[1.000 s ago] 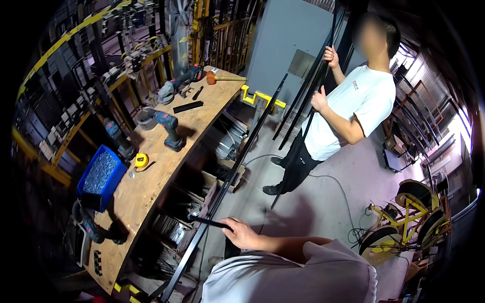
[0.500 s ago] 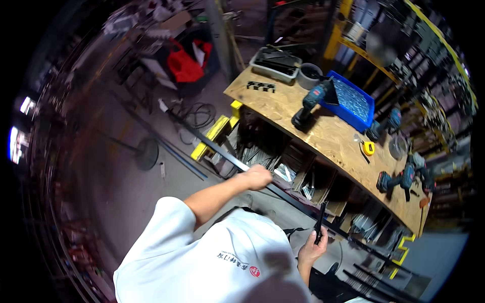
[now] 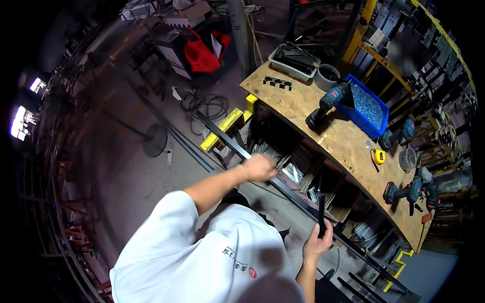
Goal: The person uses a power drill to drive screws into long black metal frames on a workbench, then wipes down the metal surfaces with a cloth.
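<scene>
My left hand [image 3: 260, 167] is closed over a long dark metal bar [image 3: 298, 198], its fingers slightly blurred. The bar runs slantwise in front of me, from a yellow-topped support [image 3: 222, 130] at the left down to the lower right. My right hand [image 3: 318, 241] grips a short black strip [image 3: 322, 214], which stands up out of the fingers beside the bar. What this strip is exactly, I cannot make out.
Beyond the bar stands a wooden workbench [image 3: 298, 108] with cordless drills [image 3: 328, 106], a blue tray [image 3: 371, 108] of small metal parts, a yellow tape measure [image 3: 379, 156] and small black clips [image 3: 278, 83]. Cables and thin bars [image 3: 166, 129] lie on the floor at left.
The view has shifted a little. The bar's far end now lies closer to the yellow support, so the bar has slid toward the lower right. My right hand still holds the strip.
</scene>
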`<action>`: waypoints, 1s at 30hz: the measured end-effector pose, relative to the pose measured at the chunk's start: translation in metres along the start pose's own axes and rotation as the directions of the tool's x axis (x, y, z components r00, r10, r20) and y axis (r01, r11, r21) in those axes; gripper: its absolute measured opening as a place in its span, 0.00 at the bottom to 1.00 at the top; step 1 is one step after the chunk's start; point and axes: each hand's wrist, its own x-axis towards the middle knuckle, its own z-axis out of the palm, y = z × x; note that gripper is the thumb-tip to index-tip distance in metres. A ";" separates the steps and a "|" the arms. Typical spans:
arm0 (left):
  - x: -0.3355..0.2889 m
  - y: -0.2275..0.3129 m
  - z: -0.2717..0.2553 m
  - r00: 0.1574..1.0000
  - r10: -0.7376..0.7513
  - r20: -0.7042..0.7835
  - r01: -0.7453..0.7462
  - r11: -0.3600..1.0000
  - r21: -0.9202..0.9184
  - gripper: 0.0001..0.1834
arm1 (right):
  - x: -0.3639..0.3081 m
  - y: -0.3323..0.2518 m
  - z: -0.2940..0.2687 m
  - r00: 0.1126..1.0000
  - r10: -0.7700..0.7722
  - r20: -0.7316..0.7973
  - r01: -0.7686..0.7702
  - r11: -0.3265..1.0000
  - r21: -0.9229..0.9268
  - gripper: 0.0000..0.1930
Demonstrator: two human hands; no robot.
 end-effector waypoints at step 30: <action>-0.099 -0.300 -0.063 0.795 -0.602 -0.072 0.137 0.294 -0.946 0.13 | 0.037 -0.129 0.334 0.843 -0.246 0.479 0.377 0.904 -0.199 0.16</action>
